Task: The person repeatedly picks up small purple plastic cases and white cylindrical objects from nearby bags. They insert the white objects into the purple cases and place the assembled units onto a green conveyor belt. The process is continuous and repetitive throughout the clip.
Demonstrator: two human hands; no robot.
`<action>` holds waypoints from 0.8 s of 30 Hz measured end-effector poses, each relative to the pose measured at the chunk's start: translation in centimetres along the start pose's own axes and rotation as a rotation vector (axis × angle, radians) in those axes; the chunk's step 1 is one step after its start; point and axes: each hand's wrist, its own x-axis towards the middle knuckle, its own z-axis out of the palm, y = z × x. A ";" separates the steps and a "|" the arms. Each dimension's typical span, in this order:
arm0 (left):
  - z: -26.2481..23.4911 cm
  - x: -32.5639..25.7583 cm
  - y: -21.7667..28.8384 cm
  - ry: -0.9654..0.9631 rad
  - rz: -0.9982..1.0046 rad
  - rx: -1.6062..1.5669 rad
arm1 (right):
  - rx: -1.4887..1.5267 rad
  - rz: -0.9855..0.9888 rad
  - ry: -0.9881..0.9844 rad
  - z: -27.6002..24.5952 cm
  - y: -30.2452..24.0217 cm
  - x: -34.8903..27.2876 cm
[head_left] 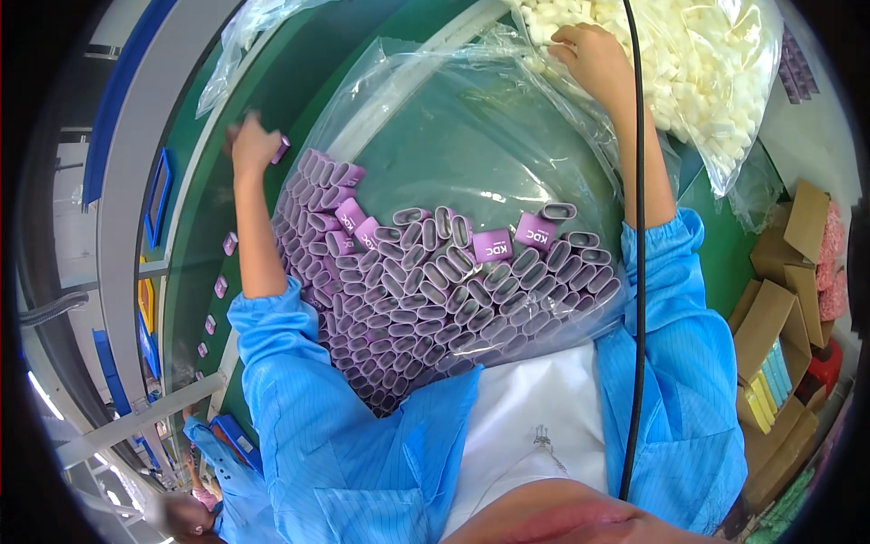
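A large heap of purple, hollow, oval casings (435,281) lies in a clear plastic bag (471,118) in front of me. My left hand (254,143) is over the green conveyor belt (204,281) on the left, its fingers smeared by motion. Right beside it is one purple casing (281,150); whether the hand grips it I cannot tell. At the far right, my right hand (589,59) reaches to the edge of a clear bag full of cream-white foam pieces (698,82). Its fingers are bent but apart, with nothing visible between them.
Several purple casings (220,286) stand spaced along the belt. A black cable (640,272) hangs down in front of my right arm. Open cardboard boxes (770,335) stand at the right. Another person in blue (231,480) is at the lower left. Blue frames (159,199) line the belt's left side.
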 end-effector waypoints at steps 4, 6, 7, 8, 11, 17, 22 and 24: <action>-9.8 -7.8 15.8 0.254 0.765 -0.565 | -0.122 -0.004 -0.112 1.0 0.4 -0.2; -10.5 -12.7 20.3 -0.073 0.968 -0.809 | -0.068 -0.016 -0.112 0.8 0.3 -0.1; -10.9 -14.4 22.0 -0.222 1.010 -0.881 | -0.095 -0.052 -0.094 0.6 0.4 -0.1; -10.2 -15.6 23.1 -0.273 1.034 -0.945 | -0.119 -0.087 -0.074 0.5 0.4 -0.3; -8.2 -16.2 24.3 -0.244 1.093 -0.936 | -0.144 -0.177 0.046 0.2 -0.3 -0.6; -8.6 -12.7 22.3 -0.399 0.588 -1.187 | 0.736 -0.250 0.091 -1.8 -5.6 -1.6; -7.3 -9.9 21.0 -0.314 0.273 -1.701 | 1.017 -0.171 0.015 -1.8 -7.9 -2.2; -6.5 -9.1 20.9 -0.196 0.182 -1.949 | 1.118 -0.035 0.043 -1.4 -8.8 -2.3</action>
